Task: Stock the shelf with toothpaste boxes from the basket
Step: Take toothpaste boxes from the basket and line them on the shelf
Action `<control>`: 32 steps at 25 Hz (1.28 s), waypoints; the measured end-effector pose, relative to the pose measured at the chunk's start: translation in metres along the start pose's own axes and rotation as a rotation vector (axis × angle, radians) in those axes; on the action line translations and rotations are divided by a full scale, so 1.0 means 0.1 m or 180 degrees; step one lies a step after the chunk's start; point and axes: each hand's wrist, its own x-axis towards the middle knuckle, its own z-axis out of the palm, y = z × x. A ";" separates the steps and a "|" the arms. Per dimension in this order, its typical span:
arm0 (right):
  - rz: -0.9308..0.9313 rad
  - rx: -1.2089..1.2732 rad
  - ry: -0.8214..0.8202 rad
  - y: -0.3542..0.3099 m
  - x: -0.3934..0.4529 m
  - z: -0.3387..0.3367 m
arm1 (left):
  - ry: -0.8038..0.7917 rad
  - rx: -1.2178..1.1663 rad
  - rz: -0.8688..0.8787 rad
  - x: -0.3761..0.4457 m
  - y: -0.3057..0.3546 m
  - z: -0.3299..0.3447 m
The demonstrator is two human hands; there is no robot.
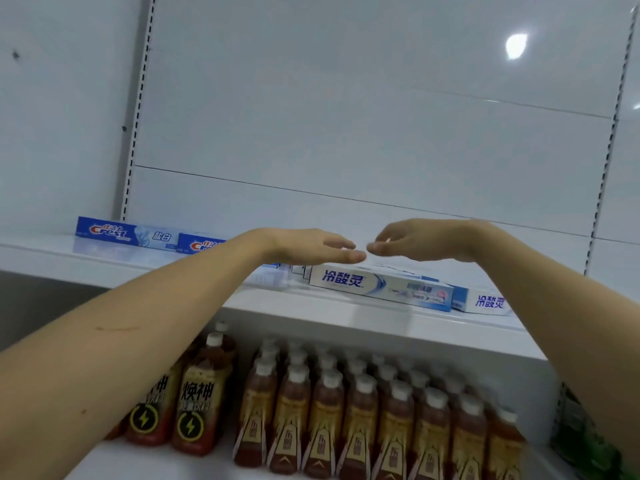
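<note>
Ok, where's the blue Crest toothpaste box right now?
In the head view, the blue Crest toothpaste box lies flat at the white upper shelf's far left, another Crest box beside it.

White slotted uprights [136, 109] flank a glossy white back panel [346, 116] reflecting a ceiling light [516, 46].

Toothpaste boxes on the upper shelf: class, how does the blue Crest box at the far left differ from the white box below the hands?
The Crest box is blue and sits far back by the wall; the white box has blue lettering and lies near the shelf's front edge. Both are long cartons lying flat.
</note>
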 end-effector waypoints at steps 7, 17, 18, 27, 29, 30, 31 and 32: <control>0.0272 -0.1567 -0.0063 0.39 -0.03 0.11 | -0.0446 0.0983 -0.0612 0.18 0.13 0.12; 0.0013 -0.1733 0.0796 0.41 0.64 0.53 | -0.0686 0.1632 -0.0898 0.64 -0.41 -0.01; 0.0013 -0.1733 0.0848 0.37 0.71 0.56 | -0.0733 0.1654 -0.0877 0.67 -0.49 -0.05; 0.0811 0.0091 0.0476 0.30 0.74 0.41 | -0.0402 0.0727 -0.0901 0.68 -0.87 -0.37; 0.1226 0.0876 0.0576 0.27 0.88 0.46 | -0.0236 0.0664 -0.1498 0.70 -1.06 -0.48; 0.1356 0.1001 0.0551 0.25 0.96 0.47 | -0.0262 0.0760 -0.1705 0.70 -1.12 -0.50; 0.1448 0.1059 0.0506 0.25 1.03 0.47 | -0.0299 0.0829 -0.1832 0.71 -1.18 -0.48; 0.1515 0.1117 0.0484 0.26 1.09 0.47 | -0.0349 0.0859 -0.1855 0.73 -1.24 -0.46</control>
